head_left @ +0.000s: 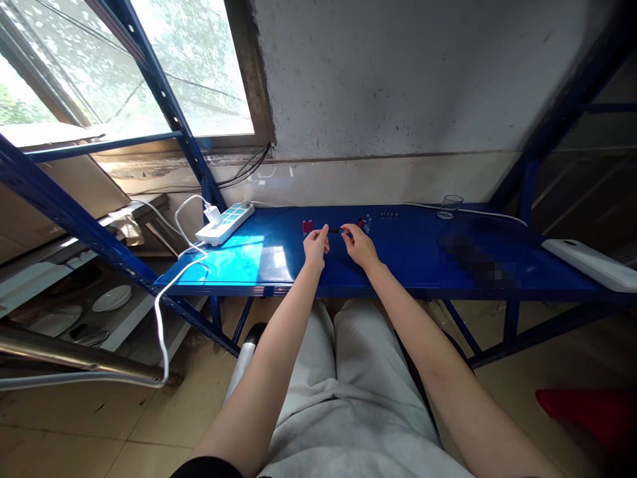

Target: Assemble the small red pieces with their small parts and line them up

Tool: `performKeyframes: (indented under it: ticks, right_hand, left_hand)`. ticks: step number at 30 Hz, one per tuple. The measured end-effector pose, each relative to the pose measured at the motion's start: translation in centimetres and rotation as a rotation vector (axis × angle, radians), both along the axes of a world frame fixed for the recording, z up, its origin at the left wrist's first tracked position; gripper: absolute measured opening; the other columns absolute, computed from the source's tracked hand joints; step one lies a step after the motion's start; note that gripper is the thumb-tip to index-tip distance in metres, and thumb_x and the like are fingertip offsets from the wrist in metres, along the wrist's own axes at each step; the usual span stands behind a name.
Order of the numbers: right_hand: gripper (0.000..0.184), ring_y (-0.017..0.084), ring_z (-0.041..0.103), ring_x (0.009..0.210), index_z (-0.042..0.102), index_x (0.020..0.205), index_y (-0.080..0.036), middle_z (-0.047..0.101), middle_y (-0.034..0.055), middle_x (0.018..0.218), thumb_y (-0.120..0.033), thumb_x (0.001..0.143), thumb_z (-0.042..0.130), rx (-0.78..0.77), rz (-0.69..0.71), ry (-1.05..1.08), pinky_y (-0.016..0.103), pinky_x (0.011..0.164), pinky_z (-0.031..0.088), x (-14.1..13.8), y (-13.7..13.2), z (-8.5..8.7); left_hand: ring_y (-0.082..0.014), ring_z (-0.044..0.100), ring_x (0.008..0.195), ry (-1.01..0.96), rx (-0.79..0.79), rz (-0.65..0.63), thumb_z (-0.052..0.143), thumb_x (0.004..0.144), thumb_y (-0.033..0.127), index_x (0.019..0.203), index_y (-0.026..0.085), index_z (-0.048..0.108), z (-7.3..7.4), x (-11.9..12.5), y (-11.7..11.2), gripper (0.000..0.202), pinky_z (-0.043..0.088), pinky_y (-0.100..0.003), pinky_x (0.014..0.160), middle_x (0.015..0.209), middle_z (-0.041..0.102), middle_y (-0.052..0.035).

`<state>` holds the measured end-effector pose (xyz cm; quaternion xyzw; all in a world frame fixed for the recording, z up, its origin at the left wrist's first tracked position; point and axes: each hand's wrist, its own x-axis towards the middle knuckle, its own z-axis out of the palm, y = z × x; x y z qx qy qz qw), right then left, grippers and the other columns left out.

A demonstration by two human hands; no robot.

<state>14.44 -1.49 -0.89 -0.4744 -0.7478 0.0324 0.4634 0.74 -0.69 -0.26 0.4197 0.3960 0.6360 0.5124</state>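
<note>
Your left hand [316, 247], right hand [359, 245] pinch small dark piece [334, 230] together; red pieces [307, 227], row of small parts [388, 216] near shelf [408, 255] back edge untouched.

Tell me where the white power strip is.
In the head view, the white power strip lies at the far-left corner of the blue bench, below the window, left of the left hand.

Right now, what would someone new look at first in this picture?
Probably the two bare hands, left hand and right hand, meeting at the middle of the shiny blue metal table and pinching a small dark rod between their fingertips. Next, the white plastic power strip with its white cable at the table's left end, and the clear glass cup toward the back right.
</note>
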Motion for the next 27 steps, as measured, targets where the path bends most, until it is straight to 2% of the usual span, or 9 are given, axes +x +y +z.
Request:
performKeyframes:
  ticks: [5,14,18,24,27]
  right_hand:
    - [0.030,0.021,0.060,0.085,0.054,0.109,-0.023,0.062,0.0081,0.103,-0.037,0.090,0.035,0.007,0.031,-0.082,0.030,0.065,0.046,-0.16,-0.35,0.30]
    - [0.031,0.022,0.060,0.088,0.056,0.109,-0.023,0.062,0.0084,0.103,-0.037,0.091,0.035,0.011,0.021,-0.087,0.031,0.066,0.047,-0.10,-0.08,0.06]
    - [0.033,0.022,0.059,0.090,0.056,0.109,-0.023,0.062,0.0086,0.104,-0.037,0.092,0.032,0.032,0.011,-0.069,0.032,0.068,0.047,-0.05,-0.09,0.11]
    - [0.038,0.022,0.058,0.090,0.056,0.112,-0.025,0.061,0.0085,0.103,-0.036,0.093,0.026,0.069,-0.032,-0.049,0.030,0.068,0.046,0.08,-0.20,0.14]
    - [0.040,0.021,0.058,0.087,0.056,0.113,-0.026,0.061,0.0080,0.102,-0.037,0.093,0.024,0.058,-0.047,-0.072,0.029,0.066,0.046,0.09,-0.31,0.26]
  left_hand:
    - [-0.0022,0.039,0.039,-0.020,0.013,-0.016,0.066,0.066,0.050,0.071,0.016,0.054,0.08,0.04,-0.14,0.037,0.030,-0.016,0.038,0.054,0.046,0.0049]
    - [-0.0019,0.039,0.038,-0.036,0.013,-0.019,0.067,0.065,0.049,0.071,0.016,0.055,0.05,0.08,0.03,0.037,0.030,-0.016,0.037,0.054,0.047,0.0048]
    - [-0.0021,0.043,0.039,-0.039,0.056,-0.075,0.067,0.066,0.048,0.080,0.015,0.059,0.30,0.20,-0.22,0.037,0.031,-0.016,0.037,0.059,0.052,0.0031]
    - [-0.0036,0.050,0.044,0.056,0.081,-0.211,0.068,0.067,0.042,0.096,0.016,0.064,0.62,0.50,-0.69,0.038,0.033,-0.016,0.039,0.074,0.063,-0.0025]
    - [-0.0041,0.050,0.044,0.057,0.095,-0.199,0.067,0.068,0.041,0.096,0.016,0.064,0.50,0.44,-0.58,0.038,0.034,-0.016,0.039,0.076,0.064,-0.0035]
